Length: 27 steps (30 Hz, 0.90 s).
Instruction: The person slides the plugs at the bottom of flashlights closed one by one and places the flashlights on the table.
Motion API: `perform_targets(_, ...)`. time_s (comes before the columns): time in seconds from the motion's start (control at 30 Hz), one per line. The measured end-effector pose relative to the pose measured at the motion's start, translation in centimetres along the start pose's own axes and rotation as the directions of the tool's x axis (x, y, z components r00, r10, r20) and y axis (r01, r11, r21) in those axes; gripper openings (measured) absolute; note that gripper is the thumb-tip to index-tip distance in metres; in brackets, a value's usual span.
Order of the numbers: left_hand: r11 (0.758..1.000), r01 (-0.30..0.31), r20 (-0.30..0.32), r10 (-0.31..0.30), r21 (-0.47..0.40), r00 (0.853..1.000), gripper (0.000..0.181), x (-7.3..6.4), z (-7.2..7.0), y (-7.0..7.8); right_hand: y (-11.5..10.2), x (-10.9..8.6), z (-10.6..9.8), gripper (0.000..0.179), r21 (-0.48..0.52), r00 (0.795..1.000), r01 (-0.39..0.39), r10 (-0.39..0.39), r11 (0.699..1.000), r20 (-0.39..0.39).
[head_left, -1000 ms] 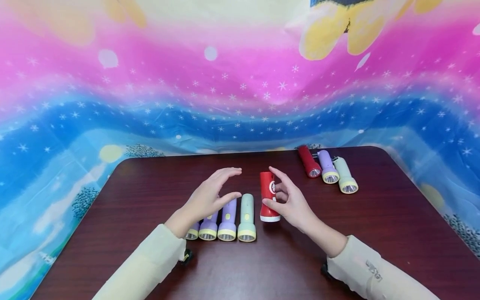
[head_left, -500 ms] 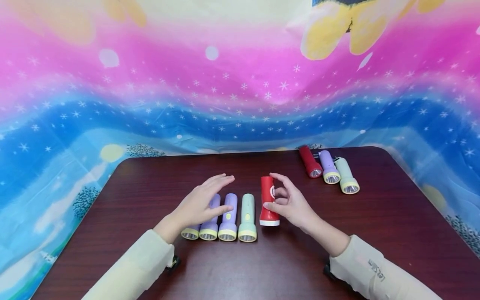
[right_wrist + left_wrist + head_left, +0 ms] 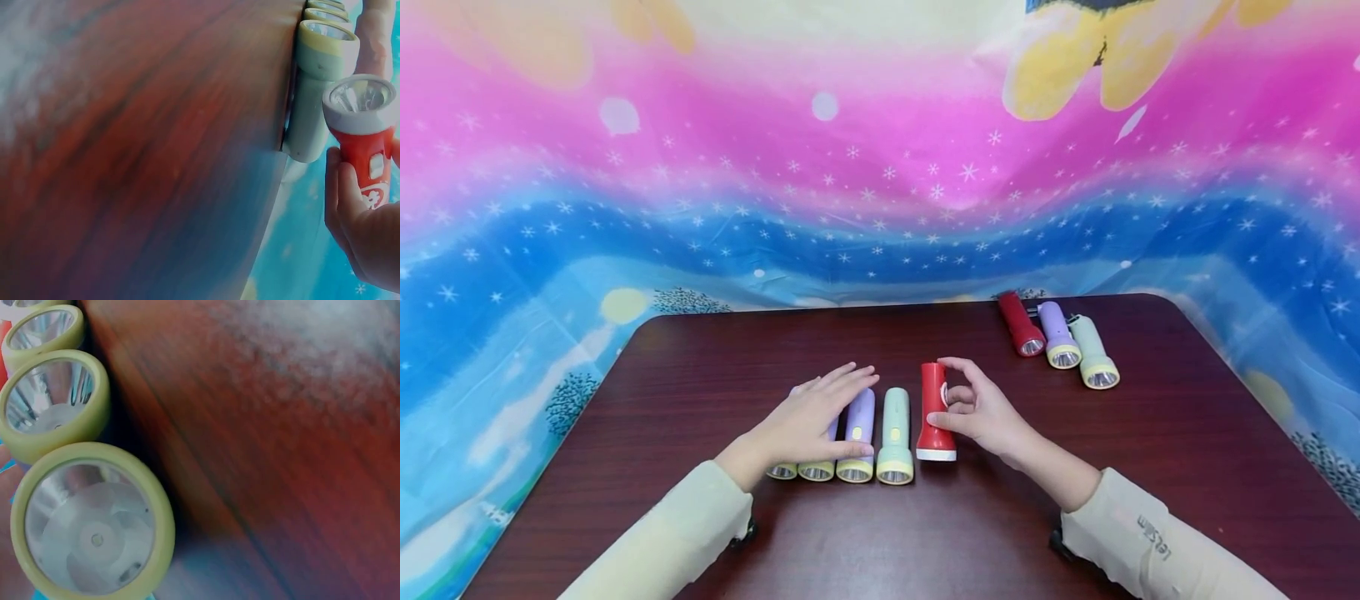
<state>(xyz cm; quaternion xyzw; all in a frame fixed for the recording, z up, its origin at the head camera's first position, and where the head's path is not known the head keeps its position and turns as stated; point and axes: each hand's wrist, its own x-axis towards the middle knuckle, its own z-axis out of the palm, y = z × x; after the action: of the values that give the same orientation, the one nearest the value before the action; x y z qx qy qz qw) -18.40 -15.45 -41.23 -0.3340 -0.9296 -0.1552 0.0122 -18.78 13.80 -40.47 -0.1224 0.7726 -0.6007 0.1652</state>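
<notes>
Probably I am lining up: right hand (image 3: 983,410) pinches the red flashlight (image 3: 932,390), left hand (image 3: 801,423) lies wide over purple flashlights (image 3: 860,421); next wants gentle setting beside the nearer green flashlight (image 3: 895,433).

The head camera is facing forward and down over the wood-grain table (image 3: 895,542) — wrist cameras are looking from close, head and right sharing the red flashlight (image 3: 934,400).

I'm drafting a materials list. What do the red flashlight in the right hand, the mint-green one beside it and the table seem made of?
Red flashlight: probably glossy plastic, given its smooth, shiny body.
Mint-green flashlight: likely plastic too, its smooth surface looking more satin.
Table: polished wood or wood-look laminate; it shows dark grain and reflected light.
</notes>
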Motion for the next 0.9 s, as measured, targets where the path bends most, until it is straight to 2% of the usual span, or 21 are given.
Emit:
perform_targets(0.2,1.000,-0.008,0.062,0.006,0.028,0.998,0.097,0.3,0.8,0.2,0.4,0.2,0.0,0.078,0.019,0.998,0.004,-0.006,1.000,0.062)
perform_targets(0.47,1.000,0.001,0.147,-0.003,0.012,0.989,0.101,0.5,1.4,0.8,0.9,0.7,-0.1,0.075,0.024,0.993,0.015,-0.017,1.000,0.118)
perform_targets(0.9,0.999,0.017,0.178,-0.025,0.044,0.984,0.103,1.2,1.7,0.7,1.6,1.6,-0.9,0.075,0.024,0.979,-0.067,0.061,0.998,0.194)
